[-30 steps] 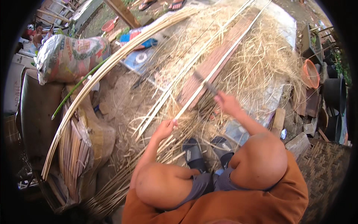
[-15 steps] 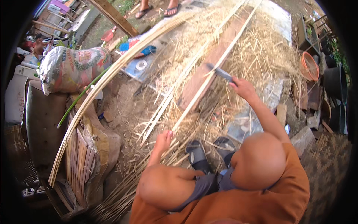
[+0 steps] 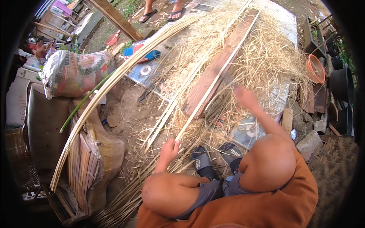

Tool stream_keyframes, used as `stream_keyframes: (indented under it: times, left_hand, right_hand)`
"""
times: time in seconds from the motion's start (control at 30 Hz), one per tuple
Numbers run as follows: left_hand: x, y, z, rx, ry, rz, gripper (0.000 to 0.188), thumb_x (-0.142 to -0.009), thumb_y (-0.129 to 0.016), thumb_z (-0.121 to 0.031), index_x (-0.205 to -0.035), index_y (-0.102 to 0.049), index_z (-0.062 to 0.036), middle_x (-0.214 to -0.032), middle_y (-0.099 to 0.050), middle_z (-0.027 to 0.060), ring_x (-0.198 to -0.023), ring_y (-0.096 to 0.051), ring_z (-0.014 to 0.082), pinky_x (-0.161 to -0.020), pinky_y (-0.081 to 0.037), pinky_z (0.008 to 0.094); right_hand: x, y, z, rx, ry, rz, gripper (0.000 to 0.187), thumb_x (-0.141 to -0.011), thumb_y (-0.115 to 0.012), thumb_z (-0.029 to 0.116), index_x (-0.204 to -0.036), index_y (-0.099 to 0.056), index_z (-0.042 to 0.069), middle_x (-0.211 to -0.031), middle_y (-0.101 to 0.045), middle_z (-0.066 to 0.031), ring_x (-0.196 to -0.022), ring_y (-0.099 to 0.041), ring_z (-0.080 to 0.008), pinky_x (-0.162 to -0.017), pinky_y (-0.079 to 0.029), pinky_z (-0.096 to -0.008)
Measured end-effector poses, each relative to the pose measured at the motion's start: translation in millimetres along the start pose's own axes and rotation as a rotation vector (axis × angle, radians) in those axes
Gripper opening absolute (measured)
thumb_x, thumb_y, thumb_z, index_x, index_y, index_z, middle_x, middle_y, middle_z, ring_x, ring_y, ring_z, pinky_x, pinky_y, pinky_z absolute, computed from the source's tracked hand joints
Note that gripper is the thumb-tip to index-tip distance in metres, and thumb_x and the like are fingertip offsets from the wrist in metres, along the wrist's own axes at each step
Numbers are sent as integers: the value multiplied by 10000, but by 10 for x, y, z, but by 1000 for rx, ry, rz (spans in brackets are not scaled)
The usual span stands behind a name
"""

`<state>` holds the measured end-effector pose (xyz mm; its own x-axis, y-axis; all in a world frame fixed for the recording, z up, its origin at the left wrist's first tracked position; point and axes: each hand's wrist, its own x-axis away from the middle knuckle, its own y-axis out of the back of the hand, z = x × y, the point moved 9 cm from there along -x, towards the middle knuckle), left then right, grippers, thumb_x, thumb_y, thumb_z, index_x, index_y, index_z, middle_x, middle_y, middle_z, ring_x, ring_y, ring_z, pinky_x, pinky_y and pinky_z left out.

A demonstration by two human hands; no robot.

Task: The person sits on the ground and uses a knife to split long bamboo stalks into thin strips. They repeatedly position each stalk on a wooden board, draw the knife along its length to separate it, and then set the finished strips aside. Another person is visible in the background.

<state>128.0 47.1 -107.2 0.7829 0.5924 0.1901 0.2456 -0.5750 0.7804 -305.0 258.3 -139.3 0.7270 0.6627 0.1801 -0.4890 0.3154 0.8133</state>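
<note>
My left hand [image 3: 169,151] is closed round the near end of a long pale bamboo strip [image 3: 209,91]. The strip slants up and away along a brown wooden plank [image 3: 213,71]. To the right of the plank, my right hand [image 3: 245,98] is smeared by motion, with a blurred dark knife [image 3: 228,81] in its grip. A thin curl of shaving [image 3: 213,99] hangs beside the strip, close to the knife. Two or more further pale strips [image 3: 171,106] lie left of the plank.
Loose shavings [image 3: 266,57] are heaped right of the plank. A bundle of long strips [image 3: 104,87] arches over an old chair [image 3: 108,152] at left, near a stuffed sack [image 3: 78,72]. An orange basket [image 3: 316,68] stands at right. Another person's sandalled feet [image 3: 176,14] are at the far edge.
My right hand and the knife have drawn back toward me, off the strip's upper part. A curled shaving now shows beside the strip. My left hand has shifted slightly nearer, still gripping it.
</note>
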Motion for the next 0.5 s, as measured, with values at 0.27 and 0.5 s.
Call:
stream_keyframes:
  times: [0.27, 0.5]
  left_hand:
    - [28, -85, -62, -253, 57, 132, 423, -1047, -372, -375, -895, -551, -24, -685, -620, 286, -690, -627, 497, -624, -473, 573]
    - [-124, 73, 256, 98, 181, 188, 515, -1041, -409, -396, -782, -633, -12, -680, -613, 185, -669, -603, 330, -655, -467, 430]
  right_hand:
    - [-163, 390, -166, 101, -10, -56, 365, -988, -499, 418, -1160, -628, 123, -901, -693, -163, -833, -681, -357, -722, -529, -475]
    - [1102, -847, 1448, 47, 451, 325, 527, -1026, -358, 516, -1385, -502, 158, -1021, -679, -237, -909, -677, -395, -827, -551, -476]
